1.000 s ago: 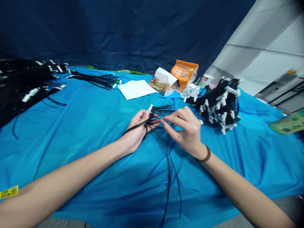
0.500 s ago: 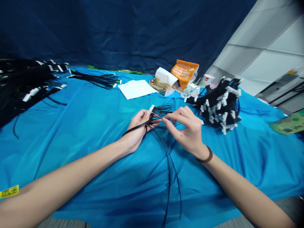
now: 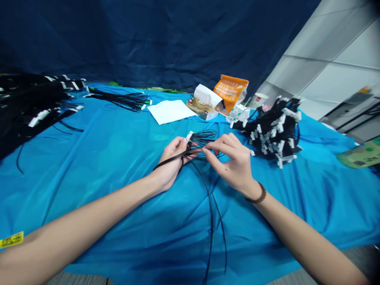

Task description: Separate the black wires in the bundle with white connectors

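My left hand [image 3: 173, 158] is closed around a black wire harness [image 3: 204, 137], near its white connector [image 3: 190, 136]. Many thin black wires fan out from that connector toward my right hand [image 3: 233, 160]. The thumb and index finger of the right hand pinch together at the wires; which wire is between them is too small to make out. A thicker black cable loops over my left wrist. Two loose black wire ends [image 3: 211, 221] hang down over the blue cloth toward the front edge.
Black harnesses with white connectors are heaped at the left [image 3: 26, 107] and right [image 3: 276, 132]. Another wire bundle [image 3: 118, 99] lies back left. Behind my hands are a white sheet [image 3: 170, 111], a brown-and-white packet [image 3: 204, 103], an orange bag [image 3: 231, 91] and a paper cup [image 3: 259, 100].
Almost nothing differs. The fingers of my right hand have shifted very slightly left at the wires; my left hand keeps its hold.
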{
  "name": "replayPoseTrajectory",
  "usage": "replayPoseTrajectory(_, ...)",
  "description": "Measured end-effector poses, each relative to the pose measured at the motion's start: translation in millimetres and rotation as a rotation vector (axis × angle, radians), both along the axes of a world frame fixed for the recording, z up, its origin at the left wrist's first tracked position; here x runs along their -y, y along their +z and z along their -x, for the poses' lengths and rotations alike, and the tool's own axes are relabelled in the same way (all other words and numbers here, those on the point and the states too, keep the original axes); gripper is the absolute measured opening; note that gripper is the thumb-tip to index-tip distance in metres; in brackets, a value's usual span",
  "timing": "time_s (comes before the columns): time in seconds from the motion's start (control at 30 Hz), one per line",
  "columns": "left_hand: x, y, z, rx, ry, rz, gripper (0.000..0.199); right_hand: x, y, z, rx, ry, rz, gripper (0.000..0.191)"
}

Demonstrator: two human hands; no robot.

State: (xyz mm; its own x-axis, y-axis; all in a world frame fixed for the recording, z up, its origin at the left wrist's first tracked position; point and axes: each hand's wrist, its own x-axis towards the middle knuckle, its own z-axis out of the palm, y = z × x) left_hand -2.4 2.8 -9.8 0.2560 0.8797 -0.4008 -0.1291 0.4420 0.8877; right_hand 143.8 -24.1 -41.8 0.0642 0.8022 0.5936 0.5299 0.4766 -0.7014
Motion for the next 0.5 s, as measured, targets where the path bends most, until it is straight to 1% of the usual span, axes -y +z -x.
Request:
replayPoseTrajectory(0.23, -0.4, -1.3, -0.1, 0.006, -0.001, -0.002, 0.017, -0.1, 0.4, -0.3, 0.0, -0.005, -0.001, 0.007)
replayPoseTrajectory(0.5, 0.3, 3.8, -1.9, -0.012, 0.015, 0.034, 0.013, -0.2, 0.0, -0.8, -0.008, -0.023, 0.011, 0.007)
